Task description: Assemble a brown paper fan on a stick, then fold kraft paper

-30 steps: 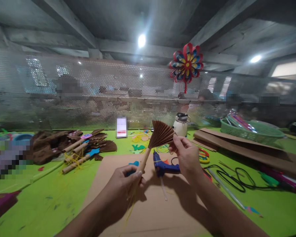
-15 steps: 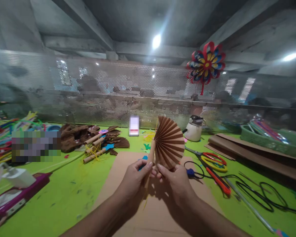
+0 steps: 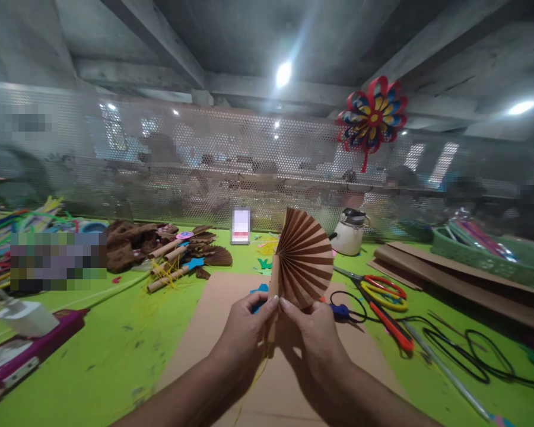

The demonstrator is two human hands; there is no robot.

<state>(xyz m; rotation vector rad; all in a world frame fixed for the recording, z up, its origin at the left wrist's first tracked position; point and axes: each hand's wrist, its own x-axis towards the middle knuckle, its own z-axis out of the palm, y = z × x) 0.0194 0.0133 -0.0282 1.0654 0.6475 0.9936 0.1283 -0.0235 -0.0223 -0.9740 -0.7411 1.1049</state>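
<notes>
A brown pleated paper fan stands upright over the middle of the table, its folds spread to the right of a rolled paper handle. My left hand is closed round that handle, thumb in front. With thumb and fingers, my right hand pinches the fan's lower edge beside the handle. Both thumbs nearly meet. Yellow strands hang below my left hand. Behind its fingers shows a blue paper piece. Under both hands lies a flat brown cardboard sheet.
Scissors, a red cutter and a black cable lie right. Rolled paper and a green basket sit beyond. Finished-looking fans and a purple power strip are left. A white bottle stands behind.
The handle has turned slightly more upright between my hands. My right thumb has shifted left, closer to the handle. The yellow strands hang lower in view.
</notes>
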